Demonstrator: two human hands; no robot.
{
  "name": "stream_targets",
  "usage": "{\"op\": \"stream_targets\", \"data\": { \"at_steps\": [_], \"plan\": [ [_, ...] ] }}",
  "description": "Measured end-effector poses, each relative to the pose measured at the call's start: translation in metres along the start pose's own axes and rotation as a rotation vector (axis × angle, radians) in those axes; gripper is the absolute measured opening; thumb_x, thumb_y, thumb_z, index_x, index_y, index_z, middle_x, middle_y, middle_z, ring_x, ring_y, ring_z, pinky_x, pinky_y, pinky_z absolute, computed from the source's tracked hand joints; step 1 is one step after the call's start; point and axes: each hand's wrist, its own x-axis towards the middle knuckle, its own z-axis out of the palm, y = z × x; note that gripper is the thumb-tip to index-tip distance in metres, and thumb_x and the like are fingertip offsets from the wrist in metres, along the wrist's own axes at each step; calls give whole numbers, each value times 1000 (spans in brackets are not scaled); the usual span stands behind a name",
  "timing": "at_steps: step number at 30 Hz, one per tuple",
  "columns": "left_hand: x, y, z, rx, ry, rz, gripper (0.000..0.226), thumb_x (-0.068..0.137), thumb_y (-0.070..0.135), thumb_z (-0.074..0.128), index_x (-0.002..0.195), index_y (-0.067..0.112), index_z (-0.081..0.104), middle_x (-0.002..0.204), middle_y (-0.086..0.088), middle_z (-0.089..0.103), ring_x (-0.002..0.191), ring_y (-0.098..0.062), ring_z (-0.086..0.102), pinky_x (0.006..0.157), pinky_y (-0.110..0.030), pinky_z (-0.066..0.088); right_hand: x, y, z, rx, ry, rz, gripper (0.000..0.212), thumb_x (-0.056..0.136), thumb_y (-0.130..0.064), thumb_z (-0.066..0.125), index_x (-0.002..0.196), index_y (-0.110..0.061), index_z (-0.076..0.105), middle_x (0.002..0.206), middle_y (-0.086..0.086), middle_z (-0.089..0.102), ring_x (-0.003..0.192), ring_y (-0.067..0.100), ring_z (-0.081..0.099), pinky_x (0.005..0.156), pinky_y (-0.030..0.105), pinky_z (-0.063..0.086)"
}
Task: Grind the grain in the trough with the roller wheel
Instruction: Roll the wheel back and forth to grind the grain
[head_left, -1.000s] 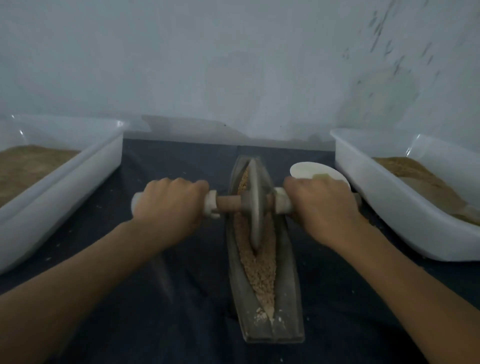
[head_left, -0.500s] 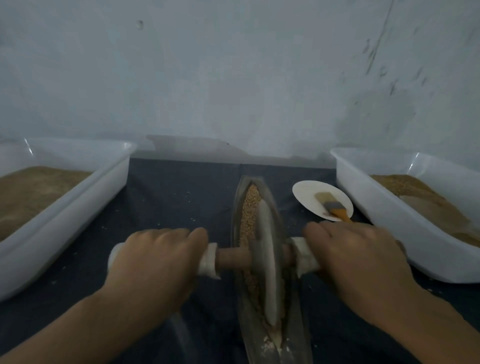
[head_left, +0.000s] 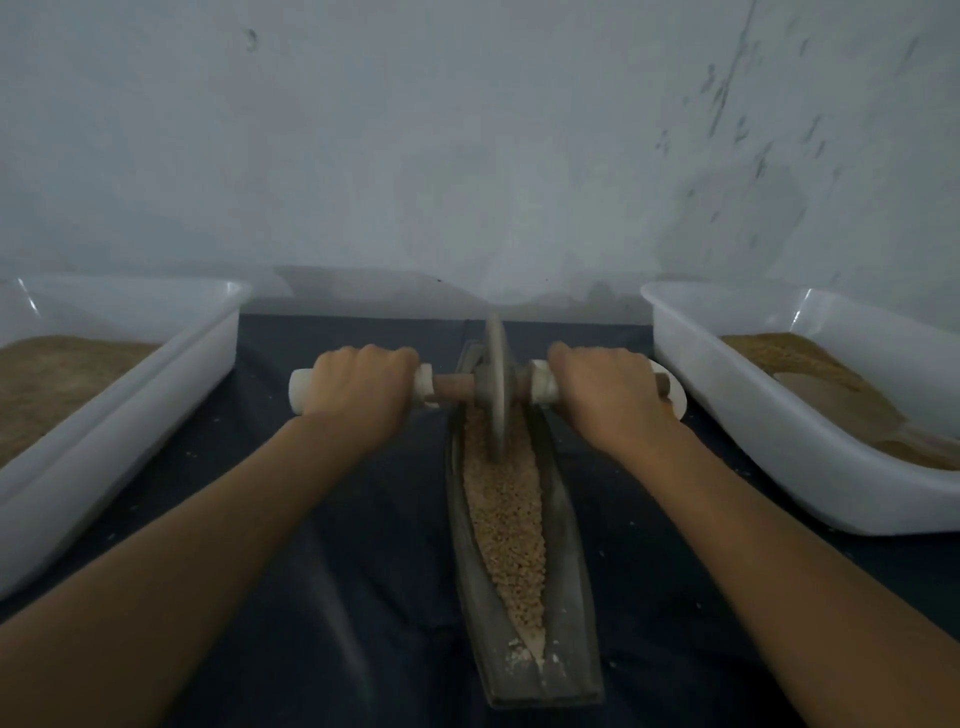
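Dark cloth (head_left: 332, 597), roller wheel (head_left: 496, 384) in trough (head_left: 563, 519), between both hands' fingers (head_left: 363, 358)

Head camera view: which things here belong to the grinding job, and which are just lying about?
In use:
grey metal roller wheel
long dark boat-shaped trough
tan grain
left hand
right hand

Lying about:
left white plastic tub
right white plastic tub
small white dish

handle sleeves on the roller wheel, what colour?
White sleeves over a brown axle; head view.

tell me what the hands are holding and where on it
Both grip the roller wheel by its axle handles: left hand on the left handle, right hand on the right, disc between them.
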Motion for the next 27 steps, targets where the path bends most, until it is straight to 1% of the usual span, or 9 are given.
{"op": "stream_targets", "data": {
  "at_steps": [3, 5, 8, 10, 13, 16, 18, 24, 27],
  "plan": [
    [-31, 0, -11, -7, -14, 41, 20, 87, 35, 55, 85, 27, 37, 89, 4, 61, 81, -24, 61, 62, -33, 34, -30, -3, -20, 43, -68, -25, 21, 87, -30, 62, 98, -19, 49, 84, -2, 60, 72, 20, 57, 51, 27, 26],
    [-62, 0, -23, 5, 23, 120, 30, 82, 38, 61, 80, 29, 32, 75, 8, 53, 69, -21, 60, 56, -30, 32, -61, -5, -35, 31, -69, -64, 27, 79, -35, 71, 91, -23, 49, 76, -5, 57, 66, 17, 54, 47, 23, 22],
    [-99, 1, -44, -30, 227, 302, 49, 52, 23, 83, 66, 24, 36, 52, 7, 44, 39, -22, 47, 46, -22, 18, -99, -5, -57, 54, -21, -100, 57, 46, -31, 90, 69, -27, 38, 52, -9, 40, 40, 12, 33, 38, 19, 13],
    [-108, 0, -49, -39, 269, 319, 52, 41, 14, 85, 62, 22, 38, 47, 3, 42, 34, -22, 41, 50, -20, 10, -111, 0, -60, 84, -55, -102, 59, 40, -31, 90, 65, -26, 37, 49, -11, 37, 40, 9, 23, 37, 18, 13],
    [-90, 2, -43, 17, 197, 282, 59, 42, 15, 86, 66, 23, 33, 49, 2, 46, 37, -22, 40, 48, -22, 13, -98, 2, -42, 100, -118, -74, 46, 60, -36, 82, 71, -27, 38, 54, -12, 35, 45, 8, 30, 40, 21, 17],
    [-49, 5, -19, 116, 118, 157, 37, 72, 29, 71, 76, 25, 34, 72, 3, 59, 62, -24, 59, 53, -31, 27, -60, 3, -11, 102, -97, 13, 26, 79, -40, 67, 86, -26, 45, 68, -5, 52, 65, 20, 53, 46, 24, 23],
    [-22, 2, -6, 88, 65, 70, 26, 83, 33, 61, 81, 26, 36, 84, 3, 62, 76, -26, 61, 59, -33, 32, -31, 4, 2, 62, -47, 28, 23, 82, -36, 64, 91, -21, 49, 79, 4, 61, 71, 28, 59, 51, 29, 30],
    [-10, -1, 0, 10, 23, 7, 20, 86, 33, 57, 83, 25, 39, 86, -1, 62, 73, -27, 57, 60, -33, 34, -11, 2, -4, 12, -17, -20, 24, 85, -30, 63, 96, -16, 47, 86, 6, 65, 69, 28, 56, 49, 29, 19],
    [-48, 0, -15, 53, 53, 67, 30, 84, 36, 59, 77, 27, 31, 76, 6, 56, 66, -22, 56, 56, -32, 31, -48, -1, -23, 36, -60, -52, 23, 83, -31, 65, 96, -19, 51, 86, 2, 63, 71, 23, 57, 51, 30, 28]
  ]
}}
